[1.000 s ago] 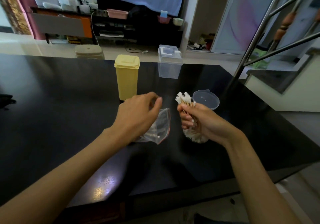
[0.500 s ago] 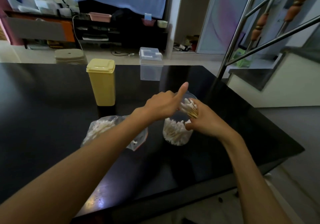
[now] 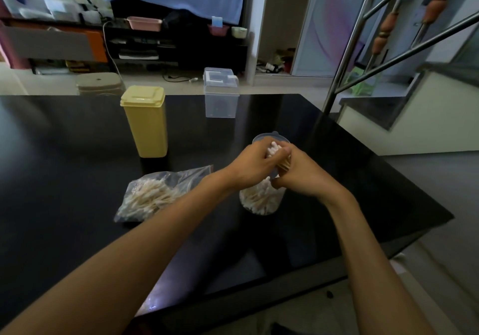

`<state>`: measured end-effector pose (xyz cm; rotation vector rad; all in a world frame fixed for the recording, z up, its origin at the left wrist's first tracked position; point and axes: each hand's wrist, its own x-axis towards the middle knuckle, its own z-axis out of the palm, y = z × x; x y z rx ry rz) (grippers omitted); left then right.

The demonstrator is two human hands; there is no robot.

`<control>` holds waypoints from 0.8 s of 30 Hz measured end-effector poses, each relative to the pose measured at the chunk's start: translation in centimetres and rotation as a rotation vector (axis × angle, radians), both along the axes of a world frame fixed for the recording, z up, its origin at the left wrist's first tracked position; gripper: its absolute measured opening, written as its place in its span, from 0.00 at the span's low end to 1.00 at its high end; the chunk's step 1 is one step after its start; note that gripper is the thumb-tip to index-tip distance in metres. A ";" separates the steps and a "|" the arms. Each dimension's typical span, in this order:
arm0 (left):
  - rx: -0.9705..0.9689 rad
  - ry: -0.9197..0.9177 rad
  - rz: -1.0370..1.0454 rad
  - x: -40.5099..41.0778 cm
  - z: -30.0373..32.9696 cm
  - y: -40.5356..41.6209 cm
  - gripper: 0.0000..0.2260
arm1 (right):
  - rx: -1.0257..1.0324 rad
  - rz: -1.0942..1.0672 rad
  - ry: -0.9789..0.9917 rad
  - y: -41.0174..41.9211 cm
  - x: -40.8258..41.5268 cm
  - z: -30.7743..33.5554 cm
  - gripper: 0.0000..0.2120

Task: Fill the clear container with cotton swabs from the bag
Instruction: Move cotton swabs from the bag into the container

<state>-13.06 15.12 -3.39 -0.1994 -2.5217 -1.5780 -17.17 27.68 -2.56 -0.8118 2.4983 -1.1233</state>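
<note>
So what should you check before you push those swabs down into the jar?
1. Clear container upright on the black table: ok.
2. Bunch of cotton swabs held over the container's mouth: ok.
3. Right hand has a firm grip on the bunch: ok.
4. Left hand curled round the swab tips, steadying them: ok.
5. Room left inside the container: cannot tell, hands hide its top.
6. Bag has more swabs: ok.

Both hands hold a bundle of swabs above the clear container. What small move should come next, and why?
Probably lower the bundle into the clear container and release. The right hand and left hand hold it just above the opening, and the container looks only partly full.
</note>
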 end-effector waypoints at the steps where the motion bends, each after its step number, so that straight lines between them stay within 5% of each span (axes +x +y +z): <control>1: -0.005 0.031 -0.002 0.0 0.0 0.0 0.10 | -0.013 0.014 -0.008 -0.1 0.1 0.1 0.41; 9: 0.017 -0.112 -0.029 -0.4 -0.1 -0.5 0.11 | -0.092 -0.030 -0.291 1.3 0.4 1.1 0.33; 14: 0.099 -0.037 0.102 -0.5 -0.5 -1.2 0.08 | -0.398 -0.065 -0.496 1.6 0.8 1.0 0.21; 19: 0.043 0.105 0.255 -0.1 -0.7 0.3 0.09 | -0.501 -0.535 -0.338 -2.0 1.6 0.0 0.21; 24: 0.187 0.072 0.244 0.3 -0.6 1.7 0.09 | -0.568 -0.637 0.009 -2.9 1.6 -1.1 0.23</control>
